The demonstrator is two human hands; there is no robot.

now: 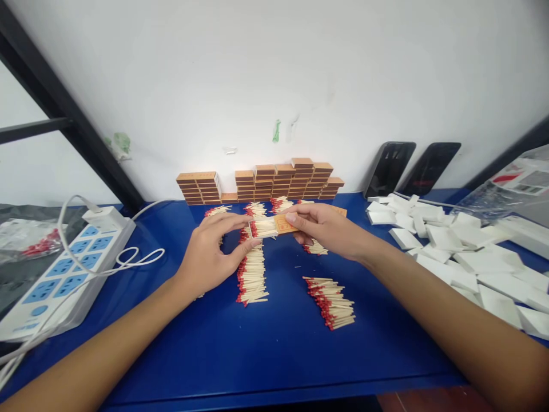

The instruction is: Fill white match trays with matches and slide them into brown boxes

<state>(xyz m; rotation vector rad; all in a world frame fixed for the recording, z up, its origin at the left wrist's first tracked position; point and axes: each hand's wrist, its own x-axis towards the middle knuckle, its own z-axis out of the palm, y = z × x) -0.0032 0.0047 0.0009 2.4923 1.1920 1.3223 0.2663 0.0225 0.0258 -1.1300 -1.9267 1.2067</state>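
Between my hands is a matchbox in two parts, partly slid together. My left hand (212,246) grips the white inner tray (263,228), filled with red-tipped matches, at its left end. My right hand (323,228) pinches the orange sleeve (283,224), which covers the tray's right end. Below the box a long pile of matches (252,274) lies on the blue table, heads to the left. A second pile of matches (330,302) lies nearer, to the right. More small piles show behind my hands, partly hidden by them.
Stacked matchboxes (274,184) line the wall. Many white inner trays (454,246) are heaped on the right, near two phones (389,169) leaning on the wall. A power strip (64,274) with looping white cables lies left, beside a plastic bag (32,243). Another bag (510,180) sits far right.
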